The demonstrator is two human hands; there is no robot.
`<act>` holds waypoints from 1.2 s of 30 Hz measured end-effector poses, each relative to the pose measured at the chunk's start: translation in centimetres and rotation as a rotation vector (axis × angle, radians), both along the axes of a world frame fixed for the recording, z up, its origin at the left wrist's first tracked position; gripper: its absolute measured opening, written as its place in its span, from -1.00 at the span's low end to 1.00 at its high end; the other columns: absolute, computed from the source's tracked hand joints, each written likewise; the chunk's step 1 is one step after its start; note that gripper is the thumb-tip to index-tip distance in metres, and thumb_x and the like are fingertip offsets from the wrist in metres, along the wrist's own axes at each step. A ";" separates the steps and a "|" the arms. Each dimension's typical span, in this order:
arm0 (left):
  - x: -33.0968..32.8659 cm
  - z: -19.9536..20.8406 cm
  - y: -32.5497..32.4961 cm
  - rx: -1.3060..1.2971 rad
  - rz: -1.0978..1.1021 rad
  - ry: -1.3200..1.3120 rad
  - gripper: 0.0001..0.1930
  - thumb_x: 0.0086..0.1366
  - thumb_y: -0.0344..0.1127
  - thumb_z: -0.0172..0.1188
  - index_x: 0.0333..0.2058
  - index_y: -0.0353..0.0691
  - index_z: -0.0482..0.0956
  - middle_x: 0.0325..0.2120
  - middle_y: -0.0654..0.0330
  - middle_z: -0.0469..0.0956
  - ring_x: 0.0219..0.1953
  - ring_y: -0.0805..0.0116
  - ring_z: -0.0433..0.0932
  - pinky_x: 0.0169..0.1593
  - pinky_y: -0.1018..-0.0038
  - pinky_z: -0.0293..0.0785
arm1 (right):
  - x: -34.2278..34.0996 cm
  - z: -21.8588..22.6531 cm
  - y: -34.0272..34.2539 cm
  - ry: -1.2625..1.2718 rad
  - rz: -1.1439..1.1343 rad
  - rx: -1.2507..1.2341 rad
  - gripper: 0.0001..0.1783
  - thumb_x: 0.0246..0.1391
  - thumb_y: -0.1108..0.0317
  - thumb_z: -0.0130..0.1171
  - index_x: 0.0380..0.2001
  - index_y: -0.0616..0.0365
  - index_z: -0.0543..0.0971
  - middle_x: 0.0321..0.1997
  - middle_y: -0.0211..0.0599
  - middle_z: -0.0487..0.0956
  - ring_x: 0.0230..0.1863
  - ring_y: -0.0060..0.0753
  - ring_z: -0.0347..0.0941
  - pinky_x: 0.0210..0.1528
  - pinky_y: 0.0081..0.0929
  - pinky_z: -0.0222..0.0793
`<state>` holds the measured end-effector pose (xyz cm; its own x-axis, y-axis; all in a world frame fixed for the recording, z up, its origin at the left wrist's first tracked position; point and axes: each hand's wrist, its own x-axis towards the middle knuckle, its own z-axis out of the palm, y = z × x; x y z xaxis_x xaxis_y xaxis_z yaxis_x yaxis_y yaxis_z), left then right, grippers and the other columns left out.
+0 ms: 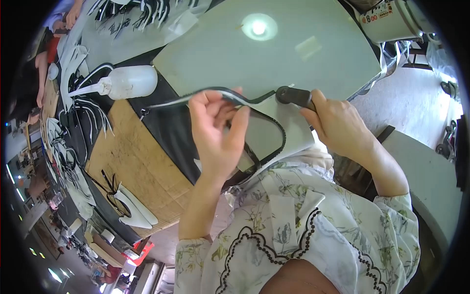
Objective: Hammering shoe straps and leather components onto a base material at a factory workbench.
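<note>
My left hand (215,130) has its fingers curled round a black strap with a white edge (171,102), near the front edge of the pale work slab. The strap runs left to a small metal end and right toward the slab, and a dark loop of it (283,134) hangs down toward my lap. My right hand (338,122) grips a dark hammer (293,95) with a rounded head. This head lies at the slab's near edge, beside the strap's right part; whether the two touch I cannot tell. Pale sheet material (293,122) lies under the hammer.
A white squeeze bottle (132,82) with a long nozzle lies left of the pale slab (274,54). Brown cardboard (142,161) carries a dark looped tool and white pieces (137,210). Bundles of black and white straps (88,117) are further left. A white bucket (391,22) stands far right.
</note>
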<state>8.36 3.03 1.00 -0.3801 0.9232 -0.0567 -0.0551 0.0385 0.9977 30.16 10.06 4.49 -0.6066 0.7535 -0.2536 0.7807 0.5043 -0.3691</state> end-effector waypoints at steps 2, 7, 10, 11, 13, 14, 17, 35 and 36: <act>0.6 0.7 0.4 -0.082 0.040 -0.229 -0.53 0.22 -0.60 0.22 0.05 -0.29 0.25 -0.12 -0.04 0.58 -0.12 0.41 0.59 -0.18 0.55 0.50 | -0.1 0.1 0.1 -0.010 -0.003 -0.019 -0.54 0.34 0.05 0.02 -0.42 0.28 0.30 -0.72 -0.10 0.45 -0.64 0.10 0.49 -0.57 -0.13 0.42; -0.8 0.8 -0.8 -0.239 0.023 0.621 -0.45 0.21 -0.48 0.31 0.12 -0.28 0.24 -0.50 0.17 0.63 -0.52 0.49 0.59 -0.43 0.60 0.46 | 0.2 -0.1 0.2 0.003 -0.032 -0.048 -0.54 0.34 0.06 0.02 -0.41 0.28 0.30 -0.71 -0.09 0.46 -0.63 0.10 0.49 -0.57 -0.11 0.42; -2.3 1.6 -1.3 -0.115 0.080 0.906 -0.67 0.19 -0.44 0.34 -0.08 -0.26 0.49 -0.62 0.23 0.52 -0.63 0.42 0.49 -0.52 0.52 0.40 | 0.4 -0.1 0.3 0.009 -0.040 -0.062 -0.55 0.33 0.06 0.02 -0.41 0.29 0.31 -0.70 -0.08 0.47 -0.62 0.11 0.49 -0.56 -0.11 0.41; -2.5 1.9 -1.0 -0.033 0.050 0.981 -0.72 0.17 -0.44 0.35 -0.15 -0.25 0.53 -0.58 0.21 0.52 -0.61 0.36 0.50 -0.48 0.48 0.42 | 0.6 -0.1 0.4 0.017 -0.032 -0.059 -0.55 0.33 0.06 0.03 -0.40 0.29 0.31 -0.70 -0.07 0.47 -0.62 0.12 0.49 -0.56 -0.11 0.41; -2.1 2.4 1.5 0.307 -0.118 1.165 -0.73 0.13 -0.39 0.38 -0.19 -0.23 0.55 -0.45 0.15 0.52 -0.52 0.21 0.50 -0.36 0.35 0.45 | 0.2 0.3 0.5 0.018 -0.028 -0.080 -0.55 0.33 0.06 0.03 -0.40 0.30 0.32 -0.69 -0.06 0.48 -0.61 0.13 0.49 -0.54 -0.10 0.41; -1.7 2.2 1.9 0.210 -0.236 1.194 -0.71 0.12 -0.29 0.39 -0.26 -0.26 0.52 -0.34 0.09 0.54 -0.42 0.09 0.54 -0.25 0.24 0.46 | 0.1 0.5 0.6 0.019 -0.024 -0.095 -0.55 0.33 0.06 0.02 -0.39 0.30 0.33 -0.68 -0.05 0.48 -0.60 0.14 0.49 -0.52 -0.09 0.41; -0.7 2.2 2.3 -0.192 -0.445 1.277 -0.74 0.18 -0.28 0.37 -0.37 -0.27 0.46 -0.41 0.11 0.55 -0.37 0.08 0.55 -0.27 0.27 0.43 | -0.1 0.6 0.8 0.006 -0.037 -0.126 -0.54 0.33 0.05 0.01 -0.38 0.31 0.35 -0.66 -0.03 0.50 -0.56 0.16 0.50 -0.48 -0.06 0.41; -0.7 -1.8 3.1 0.430 -0.532 1.082 -0.68 -0.04 -0.54 0.25 -0.21 -0.30 0.64 -0.36 0.19 0.51 -0.31 0.22 0.47 -0.21 0.33 0.41 | -0.3 1.6 1.5 -0.044 -0.079 -0.181 -0.57 0.33 0.08 0.02 -0.39 0.30 0.37 -0.64 -0.01 0.50 -0.54 0.15 0.50 -0.44 -0.06 0.40; -0.6 -2.0 3.0 0.467 -0.538 1.131 -0.65 -0.06 -0.49 0.21 -0.20 -0.38 0.62 -0.33 0.17 0.50 -0.28 0.22 0.47 -0.17 0.32 0.40 | -0.3 1.6 1.5 -0.046 -0.079 -0.179 -0.57 0.33 0.08 0.02 -0.39 0.30 0.37 -0.64 -0.01 0.50 -0.54 0.15 0.50 -0.44 -0.06 0.40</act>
